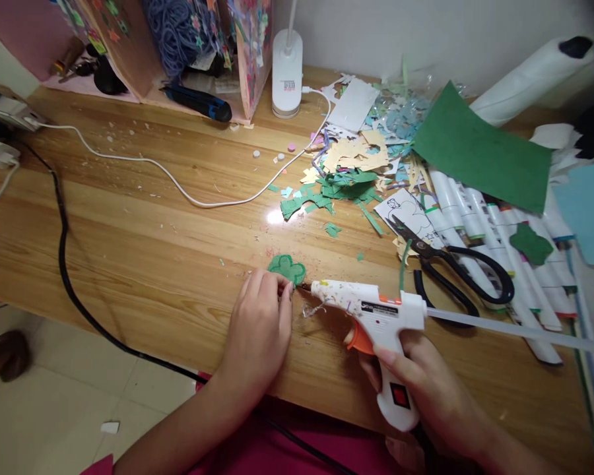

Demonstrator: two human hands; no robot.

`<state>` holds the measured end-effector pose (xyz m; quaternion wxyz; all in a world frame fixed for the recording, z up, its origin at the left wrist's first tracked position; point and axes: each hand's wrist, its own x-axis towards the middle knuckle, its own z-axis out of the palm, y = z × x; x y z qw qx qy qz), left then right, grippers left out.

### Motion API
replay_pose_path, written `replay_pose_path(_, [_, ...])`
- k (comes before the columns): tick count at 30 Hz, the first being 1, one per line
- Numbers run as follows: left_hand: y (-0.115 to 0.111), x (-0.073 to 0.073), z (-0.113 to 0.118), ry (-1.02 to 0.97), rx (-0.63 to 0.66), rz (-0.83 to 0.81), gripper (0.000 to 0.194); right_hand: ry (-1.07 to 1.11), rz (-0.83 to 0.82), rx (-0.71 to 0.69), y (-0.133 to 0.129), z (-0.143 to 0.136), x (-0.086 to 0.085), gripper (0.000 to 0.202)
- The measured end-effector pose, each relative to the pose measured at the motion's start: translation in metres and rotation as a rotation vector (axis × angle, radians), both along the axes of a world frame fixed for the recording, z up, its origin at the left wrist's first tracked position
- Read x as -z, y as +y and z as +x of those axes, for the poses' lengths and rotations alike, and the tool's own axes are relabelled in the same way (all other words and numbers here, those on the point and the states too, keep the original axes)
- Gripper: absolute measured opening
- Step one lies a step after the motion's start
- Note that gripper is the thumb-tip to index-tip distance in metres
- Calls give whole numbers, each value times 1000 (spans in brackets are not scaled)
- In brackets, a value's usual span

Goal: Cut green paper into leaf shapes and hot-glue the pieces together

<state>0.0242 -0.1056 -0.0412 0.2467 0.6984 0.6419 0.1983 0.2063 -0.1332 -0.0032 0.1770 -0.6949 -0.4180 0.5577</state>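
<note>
My left hand (261, 318) pinches the lower edge of a green paper flower shape (288, 267) with a darker green outline, near the table's front edge. My right hand (418, 373) is wrapped round the handle of a white glue gun (371, 305) with an orange trigger. The gun points left, its dark nozzle close to the paper flower and my left fingertips; whether it touches cannot be made out. A clear glue stick (495, 326) sticks out of the gun's back end.
Black scissors (450, 267) lie on markers (475, 211) at the right. Paper scraps (351, 158), a green sheet (485, 148) and a lamp base (287, 76) stand behind. A white cable (153, 161) and a black cord (66, 264) cross the table (143, 290) at left.
</note>
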Motion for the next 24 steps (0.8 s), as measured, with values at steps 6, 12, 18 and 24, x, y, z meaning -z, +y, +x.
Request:
replay_pose_path(6, [1, 1, 0, 5, 9, 21, 9, 57, -70, -26, 0, -1, 1, 26])
replay_pose_path(12, [1, 0, 0, 4, 3, 19, 9, 45, -38, -37, -2, 4, 5, 27])
replay_pose_path(18, [3, -1, -2, -8, 12, -9, 12, 97, -37, -11, -1, 7, 7, 33])
replay_pose_path(24, [1, -1, -4, -81, 17, -42, 5, 146, -63, 25, -4, 5, 2, 31])
